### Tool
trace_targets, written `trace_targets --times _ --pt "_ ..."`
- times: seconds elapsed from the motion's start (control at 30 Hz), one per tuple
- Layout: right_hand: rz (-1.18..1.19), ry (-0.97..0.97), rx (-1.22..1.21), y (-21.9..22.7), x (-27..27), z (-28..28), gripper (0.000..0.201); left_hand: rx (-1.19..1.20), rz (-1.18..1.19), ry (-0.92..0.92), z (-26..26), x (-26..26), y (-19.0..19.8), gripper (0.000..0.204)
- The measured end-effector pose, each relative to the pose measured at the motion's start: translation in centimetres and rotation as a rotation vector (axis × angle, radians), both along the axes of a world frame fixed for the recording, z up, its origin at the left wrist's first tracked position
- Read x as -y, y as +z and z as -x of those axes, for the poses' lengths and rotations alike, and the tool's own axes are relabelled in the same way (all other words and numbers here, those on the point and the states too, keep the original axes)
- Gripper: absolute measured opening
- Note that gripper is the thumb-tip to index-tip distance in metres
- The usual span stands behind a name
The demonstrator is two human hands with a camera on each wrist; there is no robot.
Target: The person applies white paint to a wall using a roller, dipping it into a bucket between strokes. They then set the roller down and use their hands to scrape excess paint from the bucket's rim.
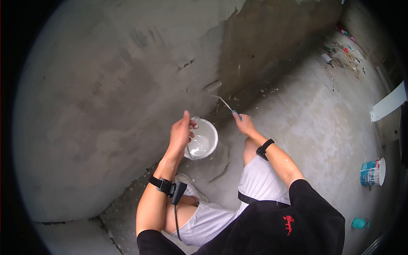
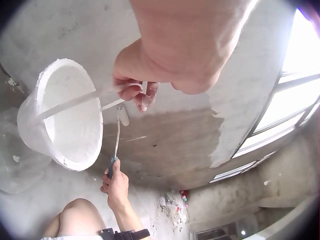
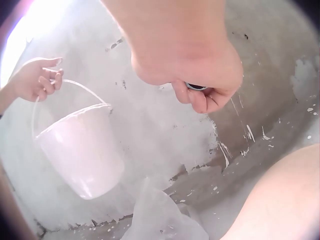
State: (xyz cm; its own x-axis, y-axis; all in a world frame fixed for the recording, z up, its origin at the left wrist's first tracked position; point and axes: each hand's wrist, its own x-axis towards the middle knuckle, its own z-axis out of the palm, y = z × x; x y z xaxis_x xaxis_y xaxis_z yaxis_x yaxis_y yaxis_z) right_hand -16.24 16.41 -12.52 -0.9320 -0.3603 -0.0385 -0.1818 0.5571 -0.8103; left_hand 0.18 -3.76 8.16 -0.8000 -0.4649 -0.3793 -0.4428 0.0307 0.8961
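Observation:
My left hand (image 1: 182, 134) holds a white bucket (image 3: 82, 155) by its thin bail handle (image 3: 89, 89), fingers hooked under it. The bucket hangs tilted beside the wall, with wet white liquid (image 1: 199, 146) inside. With my right hand (image 1: 245, 125) I grip the blue handle (image 1: 236, 114) of a paint roller. Its pale sleeve (image 1: 213, 86) lies against the low part of the wall, right by the border between the light grey coated area (image 1: 161, 85) and the darker brown area (image 1: 263, 46). In the right wrist view my fist hides most of the roller.
Translucent plastic (image 3: 160, 215) lies on the floor below the bucket. A blue and white paint tub (image 1: 369, 173) and a teal object (image 1: 360, 223) stand at the right. Scattered debris (image 1: 346, 57) lies at the far right. My bent knee (image 2: 80, 217) is close to the right arm.

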Motion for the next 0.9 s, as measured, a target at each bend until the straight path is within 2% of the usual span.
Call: trace_targets --times 0.13,0.23,0.63,0.77,0.9 --pt "0.11 -0.009 -0.148 1.9 0.0 1.5 0.053 0.006 0.016 -0.004 0.0 0.1 -0.3 0.057" --pt "0.216 0.0 -0.269 5.2 0.2 2.7 0.045 -0.005 0.008 -0.004 -0.1 0.2 -0.4 0.057" --pt "0.356 -0.06 -0.406 18.5 2.8 6.3 0.046 0.027 0.012 -0.014 -0.2 0.0 -0.5 0.057" --pt "0.328 -0.074 -0.41 16.7 3.0 5.6 0.046 0.023 0.009 -0.018 -0.2 0.3 -0.7 0.057" --pt "0.255 -0.074 -0.385 11.4 2.6 3.8 0.046 0.022 0.011 -0.017 -0.1 0.2 -0.5 0.057"
